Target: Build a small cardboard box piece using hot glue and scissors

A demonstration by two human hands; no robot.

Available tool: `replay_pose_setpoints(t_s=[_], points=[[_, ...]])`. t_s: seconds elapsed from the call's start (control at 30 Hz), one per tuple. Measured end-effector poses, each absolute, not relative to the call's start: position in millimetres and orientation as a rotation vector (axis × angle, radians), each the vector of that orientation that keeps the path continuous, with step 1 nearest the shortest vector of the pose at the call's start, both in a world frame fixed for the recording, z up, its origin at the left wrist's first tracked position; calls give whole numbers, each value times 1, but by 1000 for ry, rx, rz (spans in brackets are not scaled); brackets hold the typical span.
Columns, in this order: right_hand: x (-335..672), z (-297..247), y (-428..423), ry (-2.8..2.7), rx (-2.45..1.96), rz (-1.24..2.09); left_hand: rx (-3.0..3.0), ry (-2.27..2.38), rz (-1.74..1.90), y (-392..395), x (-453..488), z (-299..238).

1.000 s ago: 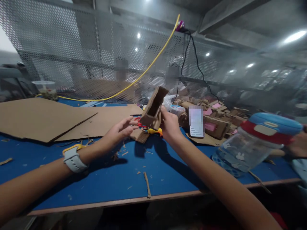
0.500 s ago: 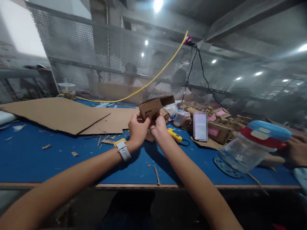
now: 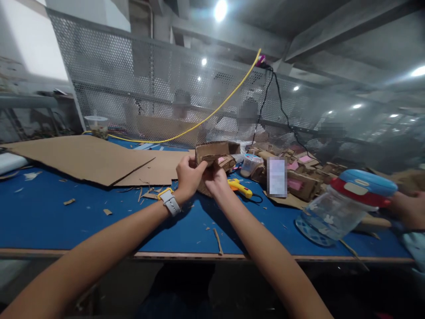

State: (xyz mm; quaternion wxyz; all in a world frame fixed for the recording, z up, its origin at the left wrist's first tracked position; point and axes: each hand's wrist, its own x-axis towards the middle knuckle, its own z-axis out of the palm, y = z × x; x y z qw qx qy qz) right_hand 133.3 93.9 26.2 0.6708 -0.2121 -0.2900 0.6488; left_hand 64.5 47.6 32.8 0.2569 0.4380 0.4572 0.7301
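Observation:
Both my hands meet over the middle of the blue table [image 3: 99, 221]. My left hand [image 3: 188, 173], with a white watch on its wrist, grips the left end of a small brown cardboard box [image 3: 216, 150] held just above the table. My right hand [image 3: 215, 179] is closed under the same cardboard box, fingers curled round its lower edge. A pink patch shows inside the box. A yellow glue gun [image 3: 239, 188] lies on the table just right of my right hand.
Large flat cardboard sheets [image 3: 83, 157] cover the back left. A pile of cardboard pieces [image 3: 299, 175] and a phone [image 3: 277, 177] stand at back right. Another person's hand [image 3: 407, 208] tilts a clear jar with a blue-and-red lid [image 3: 345, 204]. Scraps litter the table; mesh fence behind.
My left hand went from open beside the box to gripping it. The box turned from tilted upright to lying level, and both hands closed together under it.

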Motion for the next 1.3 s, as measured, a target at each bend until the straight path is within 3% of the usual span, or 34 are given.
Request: replay_pose_setpoints(t_s=[0.23, 0.73, 1.07, 1.3], points=[[138, 19, 91, -515, -750, 1550, 922, 1256, 1889, 60, 54, 28], [168, 28, 93, -749, -957, 1620, 717, 1142, 1676, 65, 41, 45], [187, 29, 100, -777, -989, 1500, 666, 1156, 1532, 79, 67, 51], [178, 22, 99, -802, -991, 1383, 517, 1066, 1646, 83, 88, 41]])
